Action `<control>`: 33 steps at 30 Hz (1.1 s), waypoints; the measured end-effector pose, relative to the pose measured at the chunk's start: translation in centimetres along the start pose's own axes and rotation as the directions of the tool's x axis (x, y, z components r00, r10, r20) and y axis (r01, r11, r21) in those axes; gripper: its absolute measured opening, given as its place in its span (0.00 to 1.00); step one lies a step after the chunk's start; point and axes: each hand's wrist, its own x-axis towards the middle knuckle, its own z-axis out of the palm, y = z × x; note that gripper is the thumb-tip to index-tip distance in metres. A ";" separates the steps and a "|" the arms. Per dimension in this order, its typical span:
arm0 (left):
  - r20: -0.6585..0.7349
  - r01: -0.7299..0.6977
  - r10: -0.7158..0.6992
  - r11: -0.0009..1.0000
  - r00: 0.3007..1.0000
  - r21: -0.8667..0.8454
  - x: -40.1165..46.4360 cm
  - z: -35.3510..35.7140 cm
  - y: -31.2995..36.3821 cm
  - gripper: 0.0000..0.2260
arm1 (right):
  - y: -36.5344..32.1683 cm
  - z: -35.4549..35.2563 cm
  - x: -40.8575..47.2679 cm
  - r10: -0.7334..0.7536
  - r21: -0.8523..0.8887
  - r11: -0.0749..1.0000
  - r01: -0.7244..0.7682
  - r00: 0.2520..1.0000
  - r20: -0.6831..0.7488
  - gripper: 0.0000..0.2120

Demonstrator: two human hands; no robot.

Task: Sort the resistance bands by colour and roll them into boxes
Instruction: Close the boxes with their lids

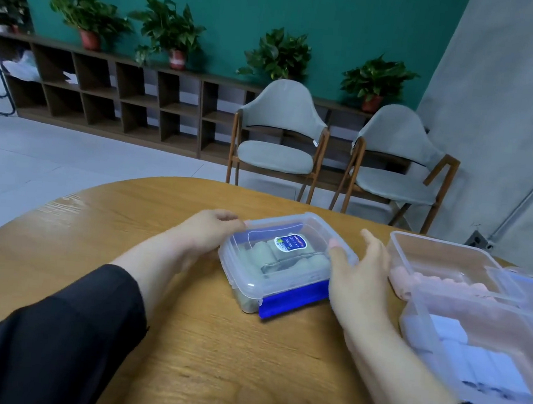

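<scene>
Left hand grips the lidded box of grey-green rolled bands; right hand, fingers straight, presses its opposite side.

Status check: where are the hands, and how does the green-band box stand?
Left hand and right hand flank the lidded box, fingers on its sides. Green rolls inside, lid on. Pink-band box open at right, apart.

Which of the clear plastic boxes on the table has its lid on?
The clear plastic box of grey-green rolled bands, between both hands. Its lid has blue clips; the box of pink rolls and the box of white rolls stand open.
</scene>
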 end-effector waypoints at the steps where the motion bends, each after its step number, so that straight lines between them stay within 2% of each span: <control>1: 0.022 -0.005 0.005 1.000 1.000 -0.008 0.0 0.2 -0.1 0.24 | -0.1 0.0 -1.8 0.083 0.093 0.992 -0.082 0.997 -0.008 0.30; 3: 0.003 0.000 0.000 0.998 1.000 -0.056 -0.4 0.3 -0.3 0.23 | -0.2 0.1 -4.6 0.275 0.323 0.904 -0.280 0.959 0.064 0.30; 4: -0.016 0.006 -0.007 0.997 1.000 -0.072 -0.8 0.2 -0.5 0.22 | -0.4 0.2 -5.7 0.335 0.460 0.808 -0.369 0.929 0.156 0.24; 6: -0.035 0.022 -0.025 0.996 0.999 -0.086 -1.7 0.1 -0.9 0.21 | -0.6 0.8 -7.1 0.355 0.599 0.617 -0.510 0.860 0.366 0.11; 7: -0.033 0.030 -0.033 0.995 0.999 -0.092 -2.2 0.0 -1.3 0.22 | -0.5 1.0 -7.3 0.341 0.600 0.611 -0.517 0.855 0.390 0.09; 9: -0.055 0.029 -0.035 0.995 0.998 -0.098 -3.2 -0.2 -1.9 0.26 | -0.6 1.1 -7.2 0.344 0.601 0.628 -0.495 0.869 0.356 0.11; 11: -0.090 -0.002 -0.010 0.992 0.996 -0.129 -3.9 -0.4 -2.2 0.26 | -0.8 1.1 -6.8 0.351 0.599 0.646 -0.473 0.881 0.317 0.17; 13: -0.119 -0.025 0.007 0.988 0.993 -0.149 -4.4 -0.2 -2.0 0.28 | -1.2 1.1 -6.8 0.373 0.538 0.708 -0.457 0.889 0.265 0.24; 16: -0.108 -0.018 -0.007 0.973 0.994 -0.229 -5.1 0.4 -1.6 0.26 | -1.4 1.7 -7.1 0.302 0.447 0.799 -0.403 0.911 0.282 0.13; 19: -0.017 -0.039 0.036 0.955 0.999 -0.293 -5.7 1.1 -1.7 0.12 | -1.8 2.3 -7.3 0.263 0.398 0.843 -0.363 0.922 0.285 0.13; 21: -0.011 -0.075 0.074 0.958 0.997 -0.275 -5.8 1.2 -1.7 0.08 | -2.1 2.5 -7.1 0.247 0.309 0.895 -0.321 0.935 0.256 0.16; 23: -0.025 -0.100 0.097 0.967 0.995 -0.234 -5.5 1.3 -1.6 0.07 | -2.3 2.8 -6.9 0.251 0.213 0.929 -0.302 0.939 0.235 0.22; 27: -0.050 -0.118 0.113 0.986 0.992 -0.122 -4.9 1.4 -1.6 0.08 | -2.4 3.5 -6.4 0.255 0.092 0.956 -0.278 0.945 0.206 0.27; 31: -0.035 -0.137 0.135 0.989 0.990 -0.051 -4.4 1.3 -1.4 0.09 | -3.0 3.4 -6.7 0.185 0.056 0.977 -0.203 0.955 0.233 0.28; 33: 0.007 -0.133 0.134 0.991 0.991 -0.013 -3.8 1.2 -1.3 0.11 | -2.6 2.9 -6.8 0.134 0.077 0.985 -0.157 0.962 0.239 0.33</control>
